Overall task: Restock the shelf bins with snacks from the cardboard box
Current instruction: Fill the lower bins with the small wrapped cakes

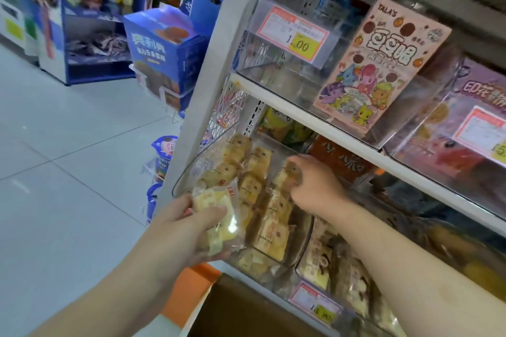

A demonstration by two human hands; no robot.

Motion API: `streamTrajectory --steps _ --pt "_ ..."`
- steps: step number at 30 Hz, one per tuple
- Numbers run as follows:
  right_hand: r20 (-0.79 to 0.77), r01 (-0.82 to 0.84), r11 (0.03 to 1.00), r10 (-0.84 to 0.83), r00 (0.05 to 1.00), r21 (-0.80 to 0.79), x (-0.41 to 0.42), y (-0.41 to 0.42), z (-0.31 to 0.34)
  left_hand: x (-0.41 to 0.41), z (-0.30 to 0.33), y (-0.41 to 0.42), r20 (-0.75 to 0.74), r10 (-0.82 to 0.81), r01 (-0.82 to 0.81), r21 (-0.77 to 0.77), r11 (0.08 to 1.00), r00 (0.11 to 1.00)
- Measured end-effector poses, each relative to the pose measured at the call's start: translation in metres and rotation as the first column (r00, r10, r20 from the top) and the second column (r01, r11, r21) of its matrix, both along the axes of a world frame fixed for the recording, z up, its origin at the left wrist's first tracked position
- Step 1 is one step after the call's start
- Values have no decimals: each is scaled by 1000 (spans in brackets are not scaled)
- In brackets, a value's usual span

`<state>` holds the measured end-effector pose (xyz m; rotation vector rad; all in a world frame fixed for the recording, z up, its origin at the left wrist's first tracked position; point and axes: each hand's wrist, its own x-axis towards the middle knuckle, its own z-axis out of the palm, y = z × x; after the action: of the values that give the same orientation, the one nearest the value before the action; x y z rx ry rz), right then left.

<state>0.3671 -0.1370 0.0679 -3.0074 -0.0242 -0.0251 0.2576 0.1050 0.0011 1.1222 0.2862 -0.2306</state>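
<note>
At lower centre, our left hand (189, 230) grips a clear-wrapped yellow cake packet (216, 216) beside the clear plastic shelf bin (189, 172). Our right hand (315, 186) pinches another wrapped cake (287, 172) inside it. The brown cardboard box (246, 312) sits below.

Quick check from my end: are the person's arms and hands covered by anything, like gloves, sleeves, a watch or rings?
Nothing worn shows. The left hand and right hand are both bare, with no gloves, and no rings visible on the fingers that show. Both forearms are uncovered right down to the frame edge: no sleeve cuffs, watch or wristband in view. The picture is slightly blurred, so very small items could be missed.
</note>
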Motion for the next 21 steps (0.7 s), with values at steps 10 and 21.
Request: streamTrajectory --steps 10,21 --pt "39 -607 791 606 794 70 -119 53 11 -15 12 -5 126 -167 131 255 958 978" --pt "8 -150 984 150 989 99 -76 31 15 -18 0 1 217 -462 -7 910 414 860"
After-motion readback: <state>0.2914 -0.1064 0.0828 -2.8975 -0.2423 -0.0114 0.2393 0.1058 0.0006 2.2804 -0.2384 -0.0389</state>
